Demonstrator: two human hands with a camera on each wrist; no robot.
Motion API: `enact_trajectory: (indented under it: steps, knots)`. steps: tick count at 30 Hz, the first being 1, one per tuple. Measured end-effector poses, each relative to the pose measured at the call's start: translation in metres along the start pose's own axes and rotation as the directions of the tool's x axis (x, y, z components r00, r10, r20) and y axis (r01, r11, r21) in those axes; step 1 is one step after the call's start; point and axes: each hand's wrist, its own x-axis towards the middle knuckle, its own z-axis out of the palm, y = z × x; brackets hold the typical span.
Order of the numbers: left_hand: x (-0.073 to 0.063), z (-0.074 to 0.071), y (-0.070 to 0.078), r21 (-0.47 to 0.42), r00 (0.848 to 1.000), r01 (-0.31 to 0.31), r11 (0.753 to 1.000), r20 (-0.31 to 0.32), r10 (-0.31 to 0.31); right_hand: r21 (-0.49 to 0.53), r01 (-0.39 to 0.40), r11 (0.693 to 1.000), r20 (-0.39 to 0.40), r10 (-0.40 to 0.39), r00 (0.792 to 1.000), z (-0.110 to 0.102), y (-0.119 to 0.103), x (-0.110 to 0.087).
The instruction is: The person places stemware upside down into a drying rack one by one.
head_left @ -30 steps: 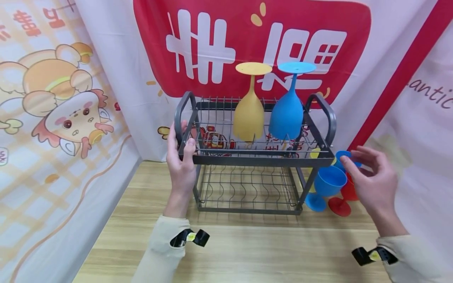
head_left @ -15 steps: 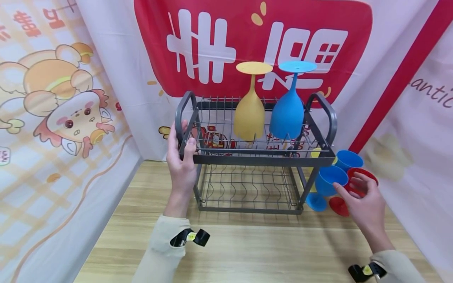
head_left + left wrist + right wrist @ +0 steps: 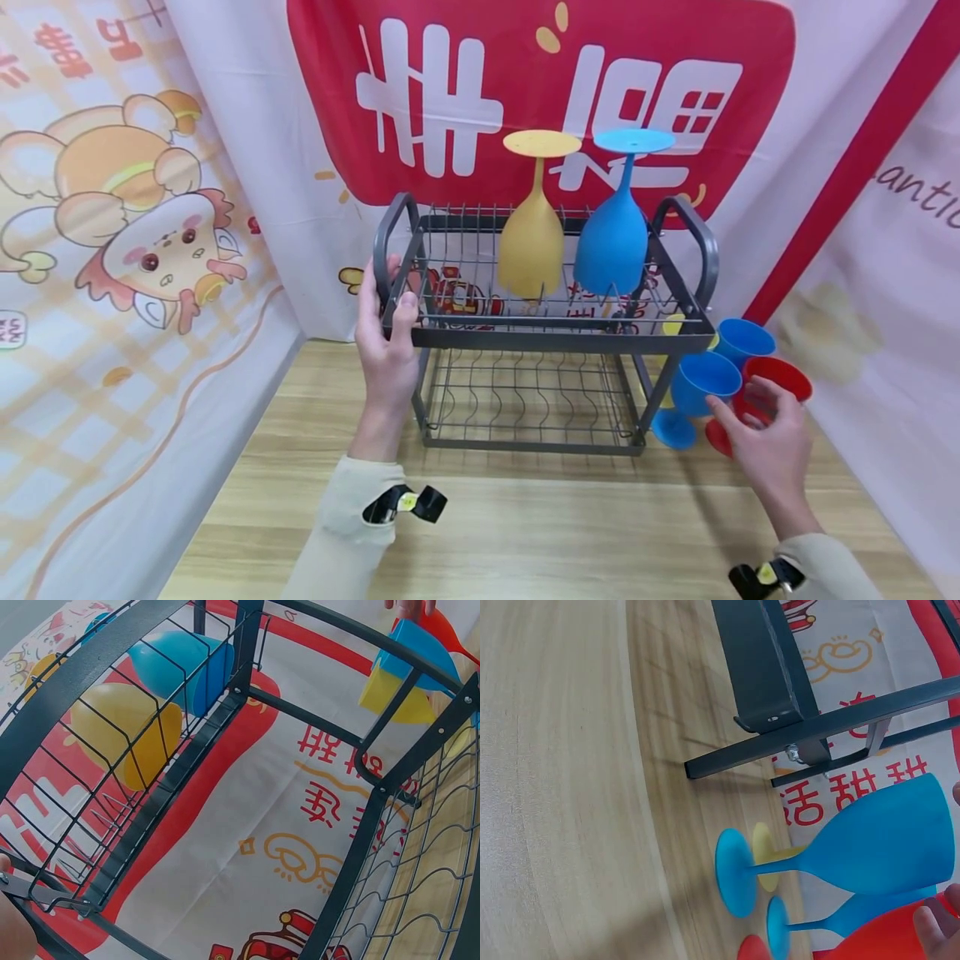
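My left hand [image 3: 388, 350] grips the left end of a dark grey two-tier dish rack [image 3: 558, 341], thumb over the front corner beside the handle. Upside down on the upper tier stand a yellow goblet [image 3: 530, 250] and a blue goblet [image 3: 612, 250]. Right of the rack, my right hand [image 3: 772, 442] is among upright goblets, its loosely bent fingers [image 3: 928, 930] overlapping the red goblet [image 3: 877, 934] near its rim. Its thumb lies over the lower right side of the front blue goblet [image 3: 705, 383]. Nothing is visibly pinched between thumb and fingers.
Behind the front blue goblet stand another blue goblet [image 3: 746, 340] and a yellow one [image 3: 673, 325], partly hidden by the rack. Wavy wires form the lower tier [image 3: 525, 400]. Printed cloth [image 3: 330, 108] hangs close behind the wooden table [image 3: 525, 533].
My right hand has come down and left onto the upright goblets, then slightly further left. The red goblet's rim has shifted a little to the right. My left hand has stayed on the rack.
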Motion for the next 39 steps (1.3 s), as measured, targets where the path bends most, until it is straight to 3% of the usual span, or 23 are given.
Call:
enact_trajectory:
  steps: [10, 19, 28, 39]
  knots:
    - [0.0, 0.0, -0.002, 0.008, 1.0, 0.004, 1.0, -0.003, -0.004, -0.034, -0.078, 0.996, 0.061, 0.08, 0.995, 0.015, 0.006, 0.005]
    - [0.001, 0.0, -0.001, 0.012, 1.0, -0.011, 1.0, -0.003, 0.011, 0.005, -0.162, 0.987, 0.11, 0.161, 0.981, 0.036, 0.015, 0.01]
    - [-0.001, 0.0, -0.001, 0.02, 1.0, -0.005, 1.0, -0.004, 0.006, 0.075, -0.196, 0.978, 0.092, 0.189, 0.978, 0.053, 0.018, 0.013]
    - [-0.001, -0.001, -0.001, -0.003, 1.0, -0.007, 1.0, 0.002, 0.007, 0.126, -0.175, 0.976, 0.086, 0.165, 0.982, 0.06, 0.026, 0.014]
